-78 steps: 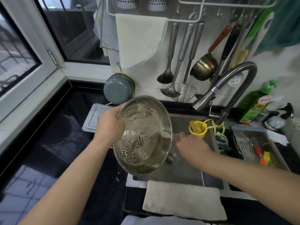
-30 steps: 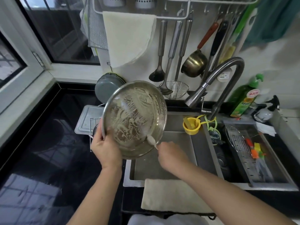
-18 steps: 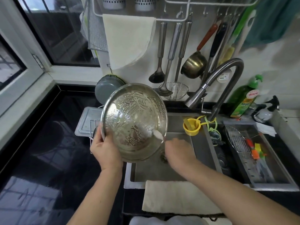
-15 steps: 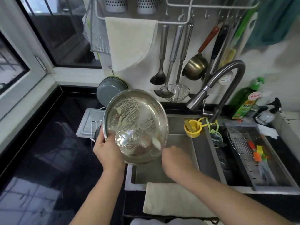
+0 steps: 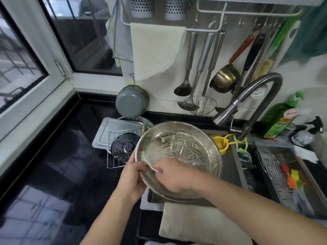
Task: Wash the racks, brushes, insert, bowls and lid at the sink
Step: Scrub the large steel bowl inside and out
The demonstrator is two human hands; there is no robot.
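With your left hand [image 5: 131, 181] gripping the soapy steel bowl [image 5: 178, 160] at its nine o'clock rim over the sink [image 5: 235, 172], and your right hand [image 5: 169, 175] pinching a pale scrubber [image 5: 148, 164] inside, I'd sweep evenly around the whole wall.

Working bare-handed: left hand [image 5: 131, 181] and right hand [image 5: 170, 175] both going uncovered, skin showing to the fingertips. Baring both forearms along their whole visible length, from the wrists down to the bottom edge of the view. Showing smooth, slender forearms narrowing toward the wrists, with knuckles standing out as low ridges on the right hand. Blurring too much at the fingers for nails to be made out.
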